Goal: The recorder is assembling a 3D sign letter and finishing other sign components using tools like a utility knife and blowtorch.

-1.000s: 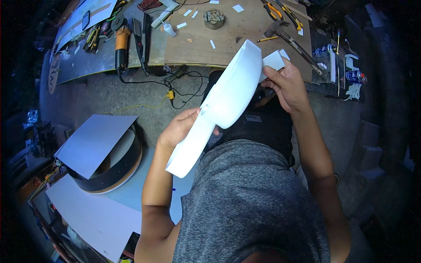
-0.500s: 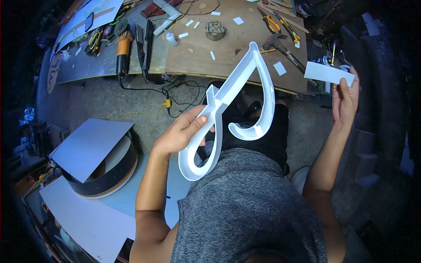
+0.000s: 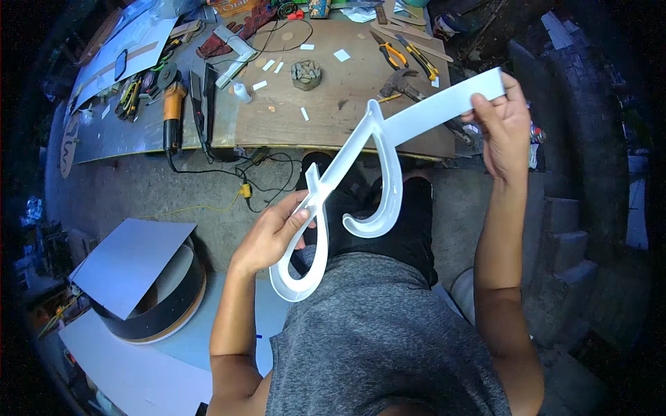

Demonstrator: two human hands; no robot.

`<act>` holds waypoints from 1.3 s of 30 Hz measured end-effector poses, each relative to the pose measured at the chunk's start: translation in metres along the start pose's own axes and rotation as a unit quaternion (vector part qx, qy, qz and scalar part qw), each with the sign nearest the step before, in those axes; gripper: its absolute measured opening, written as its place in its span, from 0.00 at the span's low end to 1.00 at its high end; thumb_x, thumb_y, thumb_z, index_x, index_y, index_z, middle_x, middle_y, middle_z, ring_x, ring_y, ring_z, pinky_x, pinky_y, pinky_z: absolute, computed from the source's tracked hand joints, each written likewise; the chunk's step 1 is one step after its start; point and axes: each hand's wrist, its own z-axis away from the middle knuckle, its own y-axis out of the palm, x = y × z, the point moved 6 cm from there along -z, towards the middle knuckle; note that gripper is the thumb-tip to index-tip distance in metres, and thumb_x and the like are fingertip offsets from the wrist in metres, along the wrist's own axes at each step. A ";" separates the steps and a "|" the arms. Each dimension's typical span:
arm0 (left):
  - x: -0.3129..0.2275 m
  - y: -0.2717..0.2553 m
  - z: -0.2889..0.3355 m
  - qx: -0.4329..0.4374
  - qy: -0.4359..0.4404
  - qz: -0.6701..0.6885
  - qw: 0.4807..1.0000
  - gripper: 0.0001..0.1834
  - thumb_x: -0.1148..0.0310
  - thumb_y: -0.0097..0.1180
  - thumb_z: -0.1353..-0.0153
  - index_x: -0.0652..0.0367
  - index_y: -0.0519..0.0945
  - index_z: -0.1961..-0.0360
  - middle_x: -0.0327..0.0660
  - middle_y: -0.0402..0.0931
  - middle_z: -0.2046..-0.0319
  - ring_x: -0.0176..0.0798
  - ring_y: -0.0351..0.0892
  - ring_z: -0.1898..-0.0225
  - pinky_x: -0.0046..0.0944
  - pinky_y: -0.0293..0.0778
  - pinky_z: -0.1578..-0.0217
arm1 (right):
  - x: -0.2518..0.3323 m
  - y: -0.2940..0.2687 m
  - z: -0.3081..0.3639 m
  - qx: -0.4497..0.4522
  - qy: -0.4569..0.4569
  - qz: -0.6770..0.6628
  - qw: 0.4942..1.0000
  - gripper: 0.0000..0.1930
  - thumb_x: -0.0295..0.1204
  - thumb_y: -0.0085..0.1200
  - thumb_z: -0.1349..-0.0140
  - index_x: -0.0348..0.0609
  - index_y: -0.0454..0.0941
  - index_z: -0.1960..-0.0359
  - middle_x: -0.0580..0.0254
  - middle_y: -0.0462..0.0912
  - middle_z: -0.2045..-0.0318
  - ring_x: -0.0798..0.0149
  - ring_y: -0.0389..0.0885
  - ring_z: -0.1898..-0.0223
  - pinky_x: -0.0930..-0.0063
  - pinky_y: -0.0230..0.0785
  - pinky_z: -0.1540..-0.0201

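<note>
A white channel letter (image 3: 383, 220), a curvy hollow script shape with raised side walls, is tilted over my lap. My left hand (image 3: 276, 232) grips it at the narrow crossing above its lower loop, thumb on top. In my right hand (image 3: 504, 128) is a white plastic strip (image 3: 444, 107), pinched at its far right end between thumb and fingers. The strip's other end meets the letter's upper tip in view; whether the two touch or just overlap, I cannot tell.
Across the workbench (image 3: 333, 83) lie an angle grinder (image 3: 173, 114), a black flat iron (image 3: 202, 111), a small white bottle (image 3: 242, 93), a hammer (image 3: 400, 84), orange pliers (image 3: 393, 54) and white scraps. Cables (image 3: 260, 173) trail below. At left, a grey sheet (image 3: 132, 260) rests on a round black drum (image 3: 149, 321).
My right hand has brought the strip leftward to the letter's upper tip, and more of the strip shows. The letter has shifted slightly left and down in the picture as the view moved.
</note>
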 end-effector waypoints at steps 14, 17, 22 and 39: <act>0.015 -0.020 -0.005 -0.075 0.029 -0.015 0.997 0.28 0.55 0.47 0.28 0.66 0.67 0.37 0.42 0.78 0.65 0.30 0.77 0.74 0.31 0.76 0.71 | -0.045 0.019 0.014 -0.027 0.129 -0.044 0.990 0.28 0.23 0.59 0.36 0.33 0.58 0.38 0.51 0.81 0.60 0.65 0.84 0.65 0.75 0.80 0.63; 0.015 -0.021 -0.008 -0.081 0.035 -0.002 0.996 0.28 0.55 0.48 0.28 0.67 0.67 0.36 0.43 0.78 0.65 0.30 0.76 0.73 0.32 0.76 0.71 | -0.045 0.023 0.018 -0.027 0.127 -0.062 0.990 0.28 0.22 0.59 0.36 0.34 0.59 0.38 0.51 0.81 0.60 0.65 0.84 0.65 0.75 0.80 0.63; 0.015 -0.024 -0.007 -0.088 0.051 0.020 0.995 0.26 0.57 0.47 0.28 0.67 0.67 0.38 0.43 0.78 0.64 0.31 0.77 0.71 0.32 0.76 0.67 | -0.047 0.026 0.021 -0.031 0.126 -0.082 0.988 0.29 0.21 0.58 0.37 0.35 0.58 0.37 0.51 0.81 0.60 0.65 0.84 0.66 0.76 0.80 0.64; 0.025 -0.007 -0.003 -0.011 0.038 0.073 0.997 0.29 0.59 0.55 0.32 0.63 0.64 0.35 0.37 0.77 0.63 0.28 0.71 0.68 0.30 0.71 0.66 | -0.061 0.101 0.064 0.310 0.273 0.047 0.909 0.18 0.20 0.61 0.41 0.32 0.77 0.48 0.59 0.83 0.64 0.73 0.81 0.64 0.81 0.75 0.60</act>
